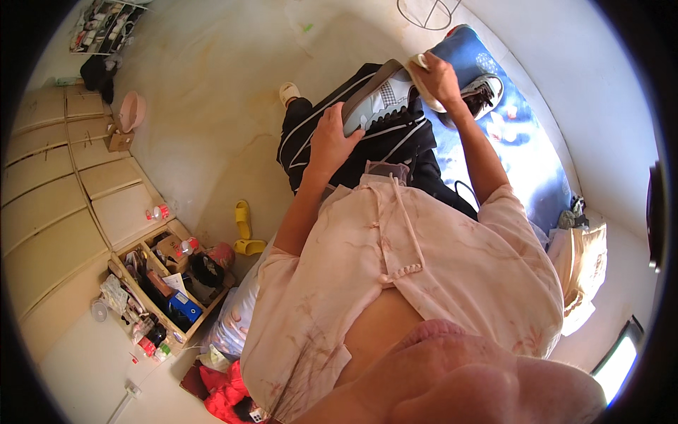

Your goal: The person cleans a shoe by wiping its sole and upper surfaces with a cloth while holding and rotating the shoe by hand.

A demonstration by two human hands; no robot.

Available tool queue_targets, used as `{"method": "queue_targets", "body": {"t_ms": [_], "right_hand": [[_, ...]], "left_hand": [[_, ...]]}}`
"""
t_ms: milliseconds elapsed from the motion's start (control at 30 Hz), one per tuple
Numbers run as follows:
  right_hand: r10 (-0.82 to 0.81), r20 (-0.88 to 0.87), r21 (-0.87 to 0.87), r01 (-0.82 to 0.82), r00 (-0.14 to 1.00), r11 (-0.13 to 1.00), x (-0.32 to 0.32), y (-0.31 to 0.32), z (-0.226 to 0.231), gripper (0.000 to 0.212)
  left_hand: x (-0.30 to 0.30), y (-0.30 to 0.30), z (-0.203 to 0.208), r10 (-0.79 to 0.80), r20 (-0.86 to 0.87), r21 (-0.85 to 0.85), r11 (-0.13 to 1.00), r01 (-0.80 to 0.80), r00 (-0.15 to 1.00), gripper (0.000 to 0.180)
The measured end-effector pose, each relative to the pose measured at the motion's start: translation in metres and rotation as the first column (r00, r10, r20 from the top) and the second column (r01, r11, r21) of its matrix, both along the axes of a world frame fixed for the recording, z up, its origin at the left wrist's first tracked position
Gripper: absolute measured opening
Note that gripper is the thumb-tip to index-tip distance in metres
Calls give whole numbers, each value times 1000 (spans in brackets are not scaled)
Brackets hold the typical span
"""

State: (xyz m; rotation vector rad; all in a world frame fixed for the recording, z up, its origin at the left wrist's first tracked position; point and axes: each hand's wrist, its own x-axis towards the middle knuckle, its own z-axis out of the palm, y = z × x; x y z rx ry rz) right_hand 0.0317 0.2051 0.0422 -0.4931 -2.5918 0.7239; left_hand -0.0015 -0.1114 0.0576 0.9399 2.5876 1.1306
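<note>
My left hand (332, 138) is closed around the heel end of a grey sneaker (378, 102) with a checked panel and dark laces. The sneaker rests on its side over my lap, on black trousers (300, 145) with white stripes. At the toe end, my right hand (439, 79) grips a pale cream, flat, curved piece (426, 97); its exact kind I cannot make out. Just right of that hand, a second sneaker (487, 95) with dark laces stands on a blue patterned cover (526, 145).
Yellow slippers (244, 220) lie on the floor at the left. Beyond them are an open drawer (162, 286) full of small items, pale cabinets (53, 205) and a pink basin (132, 112). A wire stand (427, 13) is at the top, a shoe rack (106, 28) far left.
</note>
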Motion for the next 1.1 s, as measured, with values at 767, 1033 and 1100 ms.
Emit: {"method": "queue_targets", "body": {"t_ms": [767,1033,1100], "right_hand": [[279,29,-61,-277,960,959,18,-49,35,36],[134,11,-105,-132,991,986,21,-18,53,35],[359,-18,-114,-359,933,926,22,-50,48,34]], "left_hand": [[-24,68,1,-179,-126,-128,978,163,976,64],[-14,70,-1,-141,-199,-164,980,109,970,63],[-13,74,3,-145,-188,-194,975,108,971,63]]}}
